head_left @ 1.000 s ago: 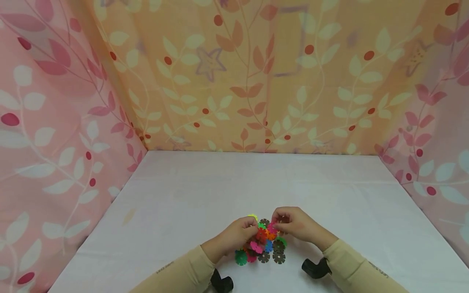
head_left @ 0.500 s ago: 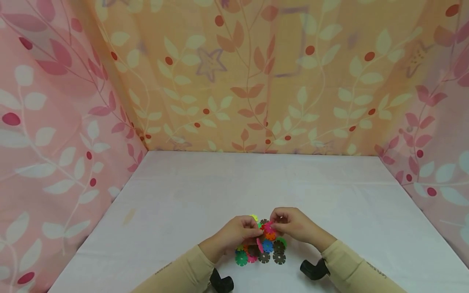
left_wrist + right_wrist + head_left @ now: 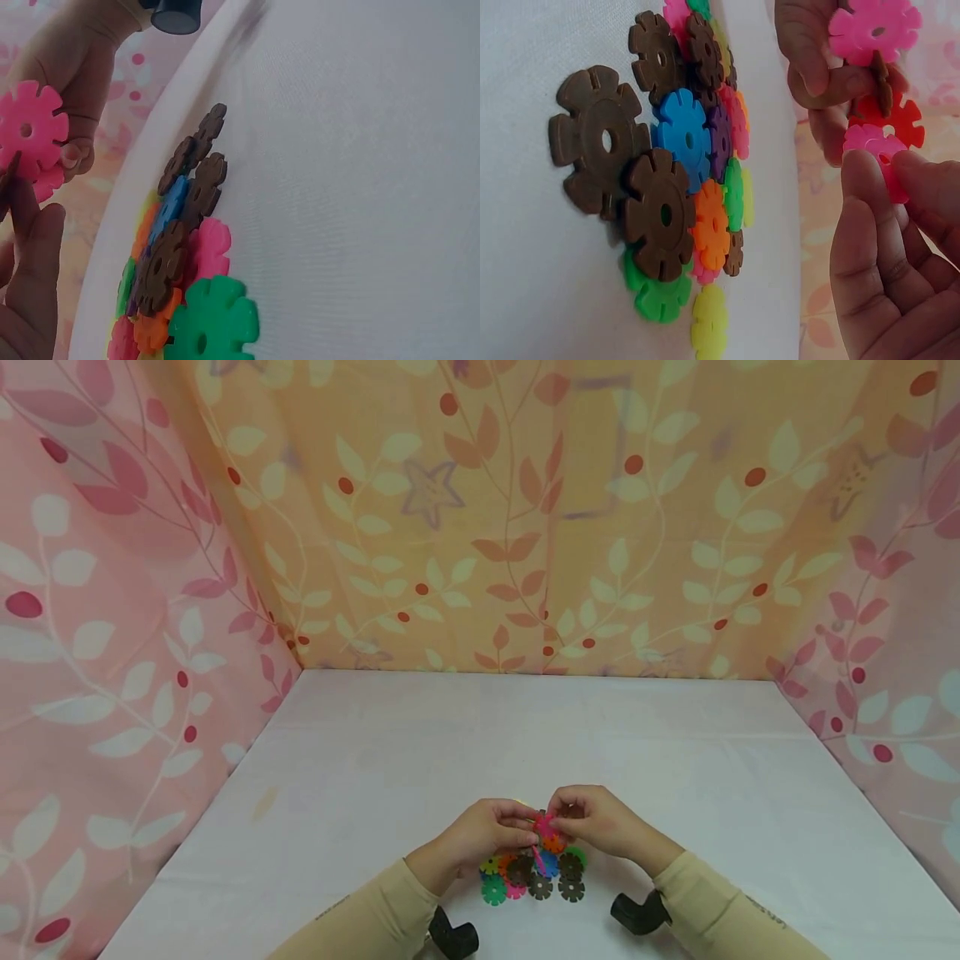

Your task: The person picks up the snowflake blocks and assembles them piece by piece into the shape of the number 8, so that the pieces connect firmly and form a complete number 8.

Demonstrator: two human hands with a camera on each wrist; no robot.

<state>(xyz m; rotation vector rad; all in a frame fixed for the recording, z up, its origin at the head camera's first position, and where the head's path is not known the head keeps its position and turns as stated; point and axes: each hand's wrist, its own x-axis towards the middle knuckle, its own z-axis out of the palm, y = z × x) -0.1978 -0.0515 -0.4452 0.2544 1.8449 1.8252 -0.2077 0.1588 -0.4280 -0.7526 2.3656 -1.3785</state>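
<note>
In the head view my left hand (image 3: pixel 483 835) and right hand (image 3: pixel 603 818) meet above a pile of notched plastic flower discs. The right wrist view shows my left hand (image 3: pixel 810 67) pinching a joined piece: a pink disc (image 3: pixel 874 31), a brown disc (image 3: pixel 883 82) seen edge-on, and a red disc (image 3: pixel 907 124). Between thumb and fingertips my right hand (image 3: pixel 885 270) pinches another pink disc (image 3: pixel 871 154), which overlaps the red one; whether they interlock I cannot tell. The left wrist view has the larger pink disc (image 3: pixel 34 127) close up, above my left fingers (image 3: pixel 37 277).
Below the hands, loose discs lie heaped on the white table (image 3: pixel 375 735): brown (image 3: pixel 660 214), blue (image 3: pixel 682 139), orange (image 3: pixel 712 225), green (image 3: pixel 214 319) and others. Black camera mounts (image 3: pixel 641 912) hang at both wrists. Patterned cloth (image 3: pixel 480 527) encloses the back and sides.
My right hand has shifted slightly left with its pink disc, and my left hand slightly right, bringing them closer. The left hand's pink disc has turned edge-on to the head camera.
</note>
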